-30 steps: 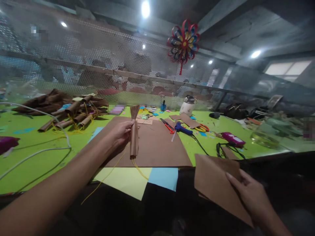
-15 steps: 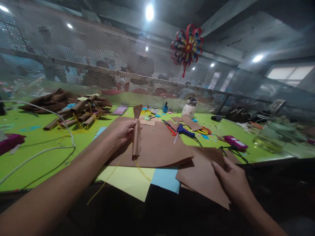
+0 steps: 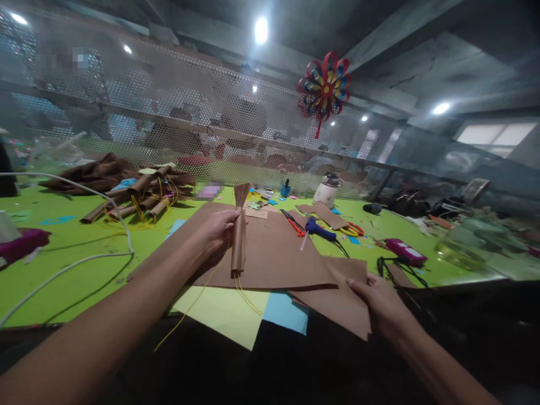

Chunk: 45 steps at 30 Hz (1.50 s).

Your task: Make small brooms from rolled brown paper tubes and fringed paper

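Note:
My left hand (image 3: 223, 226) is closed around the upper part of a rolled brown paper tube (image 3: 237, 250), held upright. Its top fans out in a fringe, and yellow string (image 3: 246, 295) trails from its lower end. Behind and below it lies a large brown paper sheet (image 3: 282, 259). On the right, my right hand (image 3: 375, 292) pinches the edge of a smaller brown paper piece (image 3: 337, 298), which partly slides under the large sheet's corner. Pale yellow paper (image 3: 223, 315) and light blue paper (image 3: 287, 314) stick out beneath, over the table's front edge.
Beyond the sheet lie a blue glue gun (image 3: 319, 229), a red-handled cutter (image 3: 294, 224) and yellow-and-orange scissors (image 3: 352, 229). A white flask (image 3: 325, 191) stands farther back. More brown tubes (image 3: 139, 197) with yellow string are heaped left, near a white cable (image 3: 122, 225).
My right hand has moved left with the smaller brown paper, bringing it further under the large sheet. My left hand still holds the tube, and the view has shifted slightly.

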Each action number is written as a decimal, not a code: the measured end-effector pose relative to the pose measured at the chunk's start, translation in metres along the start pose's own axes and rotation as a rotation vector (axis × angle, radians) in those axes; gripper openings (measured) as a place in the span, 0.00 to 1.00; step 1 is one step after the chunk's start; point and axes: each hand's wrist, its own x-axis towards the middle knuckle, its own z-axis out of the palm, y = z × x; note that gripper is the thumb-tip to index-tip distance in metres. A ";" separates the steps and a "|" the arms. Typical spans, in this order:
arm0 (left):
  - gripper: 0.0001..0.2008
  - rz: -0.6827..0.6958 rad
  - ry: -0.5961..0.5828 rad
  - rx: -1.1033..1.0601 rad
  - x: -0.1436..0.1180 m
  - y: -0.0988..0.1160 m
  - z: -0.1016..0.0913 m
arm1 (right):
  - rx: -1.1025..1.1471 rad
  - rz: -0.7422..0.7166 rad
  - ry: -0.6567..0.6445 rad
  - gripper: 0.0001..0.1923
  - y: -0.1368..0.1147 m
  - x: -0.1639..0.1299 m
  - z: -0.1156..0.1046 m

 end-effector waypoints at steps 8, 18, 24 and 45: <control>0.07 0.000 0.034 -0.033 -0.002 0.000 -0.004 | 0.135 0.052 0.096 0.20 -0.007 0.025 0.034; 0.08 0.022 0.014 -0.058 0.002 -0.001 -0.009 | 0.112 0.006 -0.115 0.13 0.003 0.033 0.090; 0.08 0.031 0.003 -0.065 -0.001 0.002 -0.006 | -0.487 -0.076 -0.423 0.13 -0.023 0.039 0.035; 0.15 0.128 -0.029 -0.088 -0.020 0.004 0.007 | -1.075 -0.478 -0.113 0.15 0.013 0.202 0.055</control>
